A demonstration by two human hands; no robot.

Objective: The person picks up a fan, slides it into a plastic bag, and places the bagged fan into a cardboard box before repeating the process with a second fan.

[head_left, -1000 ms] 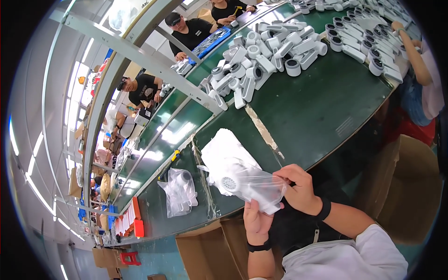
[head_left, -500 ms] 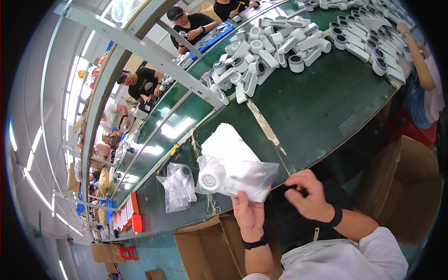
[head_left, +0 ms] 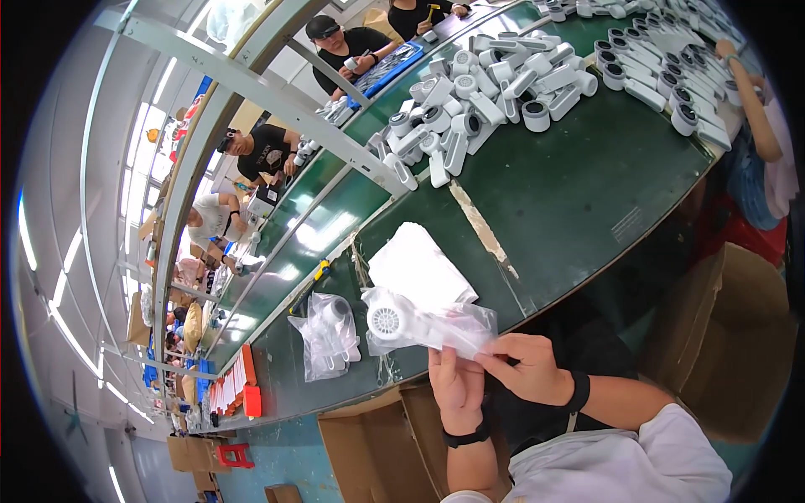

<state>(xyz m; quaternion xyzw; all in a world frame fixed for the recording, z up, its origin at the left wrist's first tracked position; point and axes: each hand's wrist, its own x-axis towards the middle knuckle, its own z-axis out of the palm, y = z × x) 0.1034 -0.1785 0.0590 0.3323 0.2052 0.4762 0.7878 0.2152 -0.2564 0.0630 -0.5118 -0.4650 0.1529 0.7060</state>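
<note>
On the green table (head_left: 579, 210), toward the left, a filled clear bag (head_left: 325, 339) lies near a yellow tool (head_left: 321, 269). Next comes a white device (head_left: 387, 321) with a round grille, inside a second clear bag (head_left: 470, 323), just in front of white sheets (head_left: 419, 267). The left hand (head_left: 458, 384), palm up, touches that bag's end; whether its fingers grip cannot be told. Beside it, the right hand (head_left: 530, 369) pinches the same end. Farther right stands an open cardboard box (head_left: 759, 314).

two bagged white devices (head_left: 388, 321), one white stack (head_left: 421, 267), wearer's two hands (head_left: 532, 369)
</note>
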